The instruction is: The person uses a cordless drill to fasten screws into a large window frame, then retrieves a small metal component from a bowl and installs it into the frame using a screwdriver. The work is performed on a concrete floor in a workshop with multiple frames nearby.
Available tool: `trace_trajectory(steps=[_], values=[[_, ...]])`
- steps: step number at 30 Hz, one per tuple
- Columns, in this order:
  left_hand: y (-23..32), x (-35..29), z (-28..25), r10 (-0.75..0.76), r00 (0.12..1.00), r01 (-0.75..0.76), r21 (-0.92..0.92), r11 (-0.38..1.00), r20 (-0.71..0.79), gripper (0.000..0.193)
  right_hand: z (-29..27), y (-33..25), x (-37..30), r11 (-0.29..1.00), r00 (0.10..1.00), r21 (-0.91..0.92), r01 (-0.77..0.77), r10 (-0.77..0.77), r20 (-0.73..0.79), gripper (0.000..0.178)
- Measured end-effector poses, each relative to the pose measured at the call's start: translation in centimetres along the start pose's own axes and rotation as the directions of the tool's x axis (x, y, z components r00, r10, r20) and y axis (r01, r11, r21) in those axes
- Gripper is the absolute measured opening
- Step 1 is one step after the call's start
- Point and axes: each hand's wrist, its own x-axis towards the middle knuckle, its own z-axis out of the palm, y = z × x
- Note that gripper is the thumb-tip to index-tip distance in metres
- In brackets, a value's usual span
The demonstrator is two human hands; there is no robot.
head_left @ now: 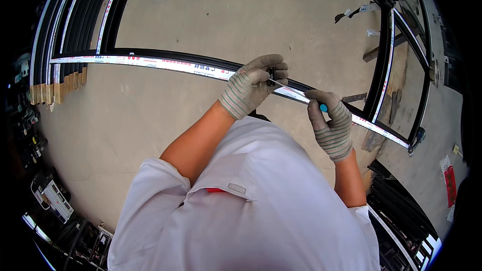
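Both my hands wear grey knit gloves with green stripes. In the fingers of my left hand (pixel 246 89) is a small black fitting (pixel 271 76), partly hidden by the thumb and fingertips. My right hand (pixel 331 129) is closed on a screwdriver (pixel 323 107) with a teal handle end, its thin shaft slanting up and left to the fitting. Whether the tip sits in a screw is too small to tell. Beneath both hands runs the near rail of a black metal frame (pixel 165 63), covered with printed white protective film.
Several black profiles (pixel 75 15) with wooden blocks lie side by side at the far left. A crossbar (pixel 384 65) joins the rail on the right, with torn film (pixel 369 7) beside it. Dark profiles (pixel 401 200) are stacked at the lower right, near a red-and-white strip (pixel 448 183).
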Motion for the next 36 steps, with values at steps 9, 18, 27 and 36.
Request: trace_trajectory(steps=[9, 18, 27, 36], values=[[0.0, -10.8, -2.9, 0.016, 1.0, -0.014, 0.167, 0.986, -0.009, 0.034, 7.3, -4.1, -9.4, 0.984, 0.991, 0.15, -0.101, 0.113, -0.075, 0.019], [2.9, -14.8, -4.3, 0.048, 0.997, -0.04, 0.118, 0.992, -0.067, 0.029, 12.3, -10.0, -10.3, 0.995, 0.981, 0.031, 0.091, -0.084, -0.175, 0.031], [13.0, -19.1, -7.3, 0.005, 0.981, 0.037, 0.211, 0.977, -0.196, 0.026, 24.2, -17.3, -1.7, 0.882, 0.927, -0.288, 0.372, -0.368, 0.07, 0.043], [23.7, -22.1, -13.4, 0.168, 0.957, -0.114, 0.226, 0.967, -0.235, 0.025, 32.3, -23.4, 7.2, 0.867, 0.921, -0.31, 0.39, -0.364, 0.142, 0.028]])
